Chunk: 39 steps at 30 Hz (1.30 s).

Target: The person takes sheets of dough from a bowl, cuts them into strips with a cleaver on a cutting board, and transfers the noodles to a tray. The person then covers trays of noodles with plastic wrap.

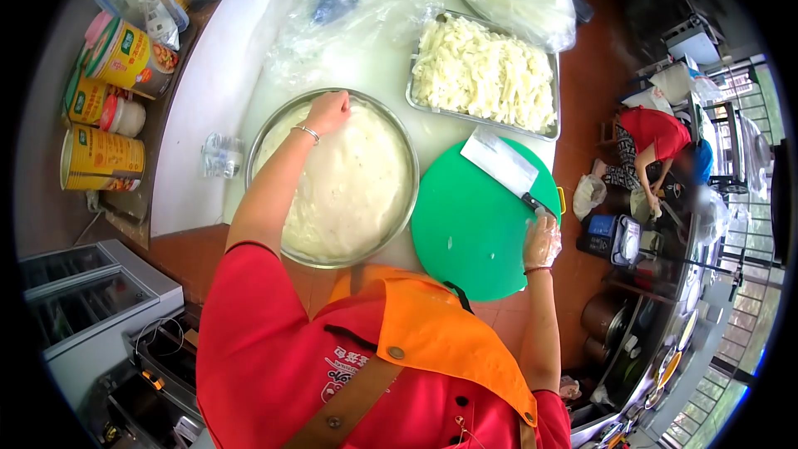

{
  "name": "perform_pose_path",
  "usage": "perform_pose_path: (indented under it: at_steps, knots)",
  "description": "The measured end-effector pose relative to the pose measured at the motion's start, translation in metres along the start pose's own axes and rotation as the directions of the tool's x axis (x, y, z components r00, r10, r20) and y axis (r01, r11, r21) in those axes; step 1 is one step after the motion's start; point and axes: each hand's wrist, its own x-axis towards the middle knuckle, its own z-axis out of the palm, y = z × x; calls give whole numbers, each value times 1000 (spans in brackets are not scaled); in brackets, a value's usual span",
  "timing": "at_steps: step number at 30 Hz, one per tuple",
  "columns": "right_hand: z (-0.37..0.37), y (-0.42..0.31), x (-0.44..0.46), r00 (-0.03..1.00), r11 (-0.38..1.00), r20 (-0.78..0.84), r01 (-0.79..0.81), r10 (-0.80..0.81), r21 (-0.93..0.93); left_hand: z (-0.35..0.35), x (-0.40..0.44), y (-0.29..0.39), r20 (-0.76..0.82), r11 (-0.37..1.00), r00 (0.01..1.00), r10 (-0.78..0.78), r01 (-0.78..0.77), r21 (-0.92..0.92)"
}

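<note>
While the bare left hand (331,113) made a fist over the pale, thick mixture (357,183), the clear-gloved right hand (543,241) held the broad steel cleaver with a black handle (499,164)

At least three yellow printed tins (104,158) stood beyond the left edge of the white table (199,100). One round steel bowl (324,264) of the mixture sat by the near edge. The left hand's fingers were curled tight near its far rim; whether they enclosed anything, I could not tell. Careful work there called for knuckles low and inside the rim, so nothing spilled.

One round green board (465,233) lay at the near right corner, the one cleaver across its far right part. The right hand closed narrowly round the handle; a firm, dry grip and a flat blade, edge away from the left hand, suited it best.

By the right edge, one rectangular metal tray (486,123) carried pale strips (482,71), too many to count. Farther right, one person in red (652,133) bent forward.
</note>
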Motion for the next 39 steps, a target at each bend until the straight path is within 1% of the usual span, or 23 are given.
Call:
perform_pose_path:
  at_steps: [2, 5, 7, 8, 10, 12, 14, 15, 16, 18, 19, 21, 22, 25, 26, 28, 31, 32, 33, 35, 36, 38, 39]
  knots:
    - [2, -5, -9, 1000, 1000, -8, 19, -19, 25, -2, -4, 1, 27, 998, 999, -30, 31, -46]
    - [-1, -18, -14, 998, 994, 21, 61, -63, 93, -8, -22, 14, 107, 995, 994, -13, 2, 98]
    - [-11, -46, -4, 995, 980, 43, 80, -89, 180, -1, -39, 24, -78, 980, 978, 191, -186, 73]
    - [-13, -61, 1, 992, 972, 14, 119, -124, 203, 3, -47, 31, -175, 958, 942, 287, -278, 75]
    - [-27, -99, 17, 954, 925, -5, 292, -300, 244, -3, -72, 56, -104, 958, 955, 279, -270, 93]
    - [-22, -138, 26, 946, 888, 70, 270, -317, 371, -9, -99, 76, -34, 948, 953, 300, -294, 125]
    - [3, -177, 34, 900, 836, 11, 401, -436, 374, -10, -127, 97, -2, 973, 973, 231, -231, 7]
    - [8, -199, 37, 847, 808, 67, 475, -527, 348, -9, -140, 104, 14, 980, 981, 193, -192, -53]
    - [12, -220, 40, 783, 769, 120, 550, -611, 326, 0, -150, 102, -20, 963, 964, 266, -266, -29]
    - [12, -261, 39, 729, 689, 73, 602, -680, 404, 23, -170, 93, -74, 914, 911, 405, -404, 27]
    - [13, -276, 40, 702, 646, 47, 624, -711, 440, 23, -180, 94, -99, 927, 923, 371, -375, -16]
    - [24, -297, 40, 622, 615, 107, 708, -776, 346, 23, -197, 93, -142, 942, 943, 302, -318, -108]
    - [30, -304, 38, 582, 595, 142, 745, -801, 302, 26, -205, 86, -162, 917, 904, 397, -396, 36]
    - [50, -310, 42, 590, 595, 115, 746, -799, 300, 14, -221, 69, -156, 936, 937, 312, -275, 221]
    - [55, -312, 45, 592, 615, 170, 739, -788, 275, 6, -222, 63, -168, 947, 950, 265, -223, 231]
    - [55, -316, 50, 560, 579, 150, 765, -814, 283, -18, -223, 47, -184, 960, 968, 171, -123, 250]
    - [51, -322, 49, 546, 555, 120, 777, -829, 297, -33, -220, 18, -189, 924, 948, 255, -181, 337]
    - [47, -324, 48, 551, 552, 96, 778, -829, 300, -35, -220, 12, -157, 920, 943, 292, -232, 317]
    - [46, -325, 49, 555, 549, 71, 781, -829, 299, -33, -220, 10, -98, 931, 957, 274, -239, 274]
    - [56, -325, 47, 598, 594, 99, 736, -795, 325, -27, -221, 8, 25, 952, 970, 243, -243, 186]
    - [54, -326, 48, 619, 616, 112, 712, -777, 337, -28, -224, 9, 1, 948, 971, 241, -235, 213]
    - [49, -320, 50, 601, 595, 118, 707, -790, 384, -28, -235, 14, -44, 939, 970, 240, -221, 263]
    - [41, -318, 53, 592, 583, 120, 703, -797, 408, -30, -240, 15, -87, 953, 975, 204, -178, 247]
